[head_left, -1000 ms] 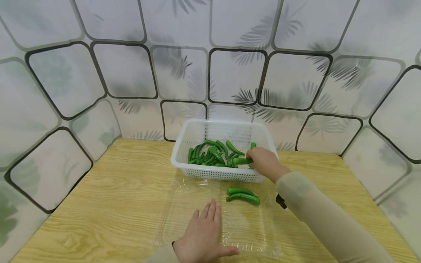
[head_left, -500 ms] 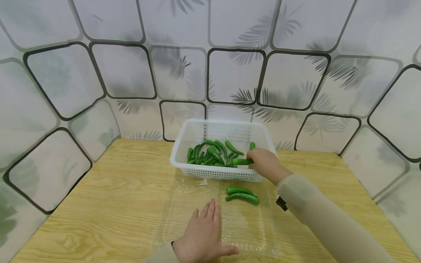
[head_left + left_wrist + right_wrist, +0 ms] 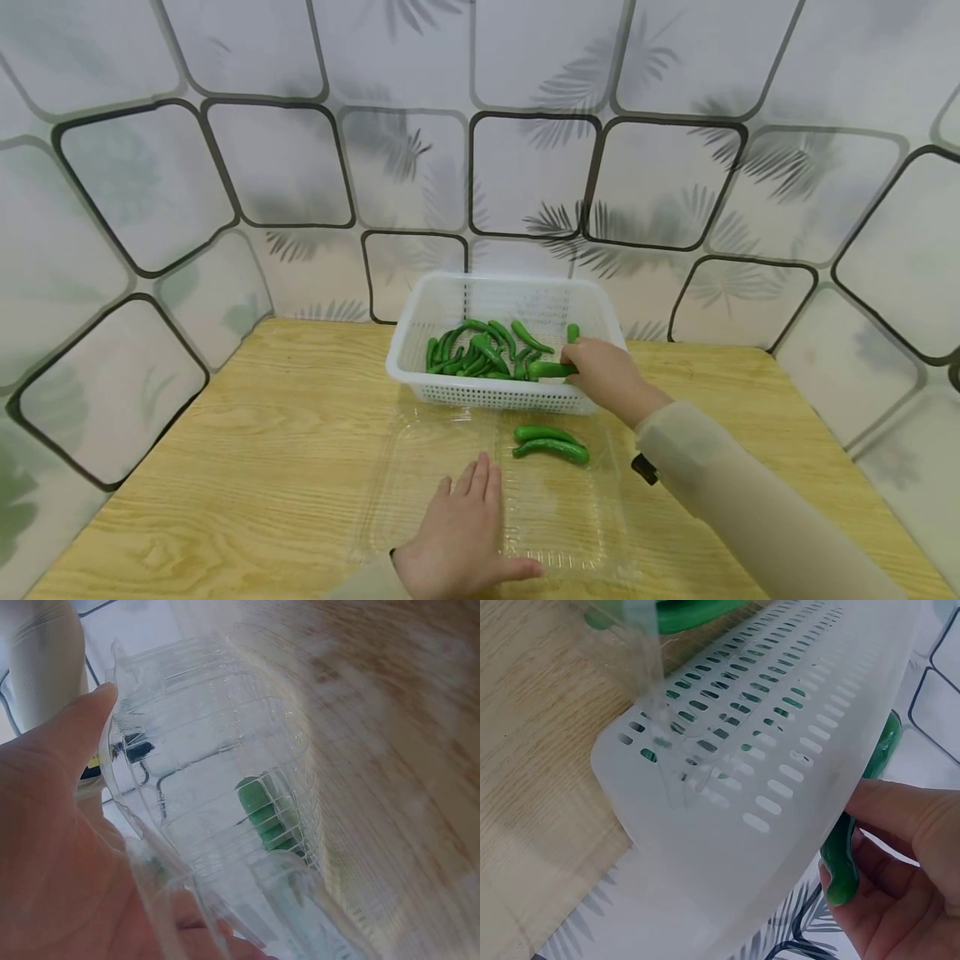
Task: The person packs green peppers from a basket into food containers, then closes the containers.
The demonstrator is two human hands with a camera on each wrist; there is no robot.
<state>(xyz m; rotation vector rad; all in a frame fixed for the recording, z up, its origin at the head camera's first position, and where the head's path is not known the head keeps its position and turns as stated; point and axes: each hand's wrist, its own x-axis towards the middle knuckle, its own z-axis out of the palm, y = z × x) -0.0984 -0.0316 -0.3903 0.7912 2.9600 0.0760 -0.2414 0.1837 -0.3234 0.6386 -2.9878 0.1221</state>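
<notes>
- Gripping a green pepper (image 3: 841, 866) between thumb and curled fingers, the right hand (image 3: 606, 372) is over the right end of the white basket (image 3: 510, 395).
- Green shows on both sides of that grip; whether it is all one pepper or two held together, I cannot tell.
- Just left of the grip, inside the basket, lies a loose pile of peppers (image 3: 491, 353), gathered mostly toward the left and middle; they overlap too much for a sure count.
- Directly in front of the basket sits the clear container (image 3: 555, 517), with a ridge running down between its left and right halves.
- Two peppers (image 3: 553, 450) already lie in its right half, near the edge closest to the basket, side by side and pointing roughly the same way; that is all the container shows so far.
- The near part of the right half is bare, and no pepper shows in the left half.
- Judged from this, the work looks to be at an early stage: far more peppers are in the basket than in the container, and the gripped one is not yet set down.
- Over the left half rests the left hand (image 3: 457, 529), fingers straight, thumb spread wide, gripping no pepper; it probably steadies the container.
- Beneath everything is the wood-grained desk (image 3: 262, 433).
</notes>
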